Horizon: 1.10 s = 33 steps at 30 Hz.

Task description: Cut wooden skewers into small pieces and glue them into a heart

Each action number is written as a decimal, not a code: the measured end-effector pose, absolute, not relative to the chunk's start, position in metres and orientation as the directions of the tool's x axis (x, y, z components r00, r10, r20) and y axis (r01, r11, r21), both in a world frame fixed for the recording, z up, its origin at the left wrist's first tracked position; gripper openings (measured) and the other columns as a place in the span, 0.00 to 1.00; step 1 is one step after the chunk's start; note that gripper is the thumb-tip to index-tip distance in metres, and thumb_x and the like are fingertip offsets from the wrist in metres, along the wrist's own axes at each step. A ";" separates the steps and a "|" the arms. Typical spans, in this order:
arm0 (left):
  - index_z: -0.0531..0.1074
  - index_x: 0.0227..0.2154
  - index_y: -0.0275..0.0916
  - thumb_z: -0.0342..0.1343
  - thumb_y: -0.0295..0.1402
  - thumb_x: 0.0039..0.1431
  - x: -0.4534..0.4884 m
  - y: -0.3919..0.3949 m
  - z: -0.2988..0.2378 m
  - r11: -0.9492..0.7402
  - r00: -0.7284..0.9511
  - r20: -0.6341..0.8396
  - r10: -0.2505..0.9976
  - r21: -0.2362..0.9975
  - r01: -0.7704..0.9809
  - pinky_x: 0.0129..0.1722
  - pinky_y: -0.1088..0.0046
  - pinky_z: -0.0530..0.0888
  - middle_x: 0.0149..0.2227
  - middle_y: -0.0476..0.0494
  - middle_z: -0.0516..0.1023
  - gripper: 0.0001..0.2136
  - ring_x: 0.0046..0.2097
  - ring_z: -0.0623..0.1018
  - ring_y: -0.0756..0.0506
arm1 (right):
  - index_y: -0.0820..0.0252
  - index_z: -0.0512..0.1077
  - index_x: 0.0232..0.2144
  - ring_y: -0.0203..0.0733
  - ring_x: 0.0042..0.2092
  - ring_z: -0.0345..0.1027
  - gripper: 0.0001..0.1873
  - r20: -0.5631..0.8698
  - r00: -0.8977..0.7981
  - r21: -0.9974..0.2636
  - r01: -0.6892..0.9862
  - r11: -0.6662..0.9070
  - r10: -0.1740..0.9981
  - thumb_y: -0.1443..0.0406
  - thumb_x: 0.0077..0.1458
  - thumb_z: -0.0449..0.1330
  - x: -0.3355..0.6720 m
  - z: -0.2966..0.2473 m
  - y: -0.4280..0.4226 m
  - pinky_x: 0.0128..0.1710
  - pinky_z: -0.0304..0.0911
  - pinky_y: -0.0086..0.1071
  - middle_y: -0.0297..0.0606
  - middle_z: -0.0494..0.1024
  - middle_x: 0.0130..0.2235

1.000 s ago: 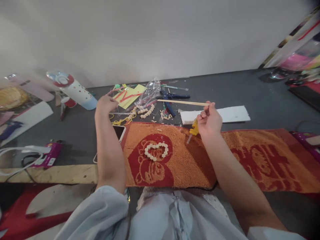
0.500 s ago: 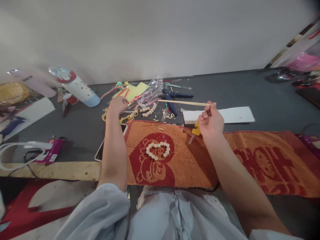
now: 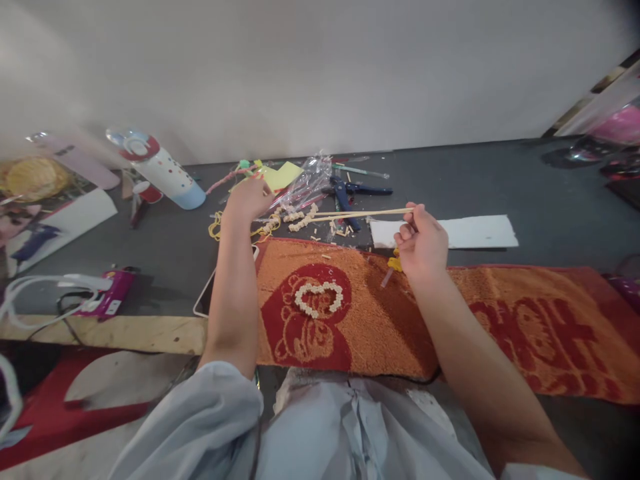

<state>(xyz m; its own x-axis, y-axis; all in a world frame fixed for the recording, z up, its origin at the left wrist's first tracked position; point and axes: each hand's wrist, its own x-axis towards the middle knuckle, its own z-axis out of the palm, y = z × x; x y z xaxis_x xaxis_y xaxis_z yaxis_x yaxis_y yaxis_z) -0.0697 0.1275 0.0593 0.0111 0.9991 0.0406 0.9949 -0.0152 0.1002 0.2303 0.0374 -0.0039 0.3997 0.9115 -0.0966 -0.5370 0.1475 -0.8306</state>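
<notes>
My right hand [image 3: 423,241] pinches the ends of two thin wooden sticks [image 3: 365,214], which reach left over the clutter. My left hand [image 3: 249,200] is closed above the pile's left side; what its fingers hold, if anything, is hidden. Below and right of it lie a yellow cord [image 3: 215,227] and clusters of pale pieces [image 3: 303,223]. A heart-shaped outline of small pale pieces [image 3: 304,308] rests on an orange-and-red towel [image 3: 385,333]. Beside my right wrist is a small yellow item with a clear tip [image 3: 394,263].
Dark-blue pliers [image 3: 343,193], clear plastic wrap [image 3: 313,180] and yellow paper [image 3: 283,175] lie at the back. A white foam strip [image 3: 480,231] sits behind my right hand. At left stand a dotted bottle [image 3: 167,175], a purple power strip [image 3: 115,293] and a partly covered phone [image 3: 204,300].
The sticks' far ends have dropped toward the pale clusters and spread apart, so two now show. My left hand has shifted slightly right and up. The view has turned a little.
</notes>
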 end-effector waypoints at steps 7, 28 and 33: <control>0.75 0.42 0.40 0.48 0.42 0.61 0.008 0.074 0.104 -0.373 0.397 -0.004 0.918 0.335 0.865 0.46 0.67 0.69 0.42 0.45 0.78 0.16 0.45 0.75 0.44 | 0.57 0.74 0.27 0.26 0.18 0.53 0.08 -0.006 0.356 -0.921 -0.366 0.133 0.935 0.59 0.53 0.63 0.217 0.008 0.027 0.17 0.51 0.27 0.26 0.68 0.24; 0.68 0.45 0.38 0.39 0.36 0.67 0.015 0.030 0.027 -0.199 0.201 0.005 0.980 0.183 0.963 0.46 0.66 0.67 0.42 0.38 0.76 0.14 0.45 0.74 0.41 | 0.53 0.77 0.27 0.41 0.32 0.67 0.03 0.200 0.043 -0.631 0.770 0.095 0.979 0.65 0.46 0.67 0.276 0.043 -0.010 0.35 0.59 0.36 0.35 0.75 0.26; 0.67 0.47 0.39 0.37 0.38 0.68 0.014 0.033 0.013 -0.191 0.178 0.084 0.980 0.195 0.962 0.44 0.67 0.67 0.44 0.37 0.76 0.16 0.45 0.75 0.41 | 0.55 0.76 0.26 0.41 0.28 0.63 0.09 0.145 -0.007 -0.240 0.970 0.042 0.989 0.57 0.52 0.63 0.299 0.031 -0.041 0.30 0.54 0.36 0.38 0.76 0.28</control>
<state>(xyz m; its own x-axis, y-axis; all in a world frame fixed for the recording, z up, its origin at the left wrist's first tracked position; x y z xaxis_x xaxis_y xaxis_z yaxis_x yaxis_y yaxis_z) 0.0136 0.0326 0.0125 0.1779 0.9805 0.0835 0.9620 -0.1912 0.1949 0.2990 -0.0414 0.0315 -0.0068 0.9894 0.1448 0.9699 0.0418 -0.2399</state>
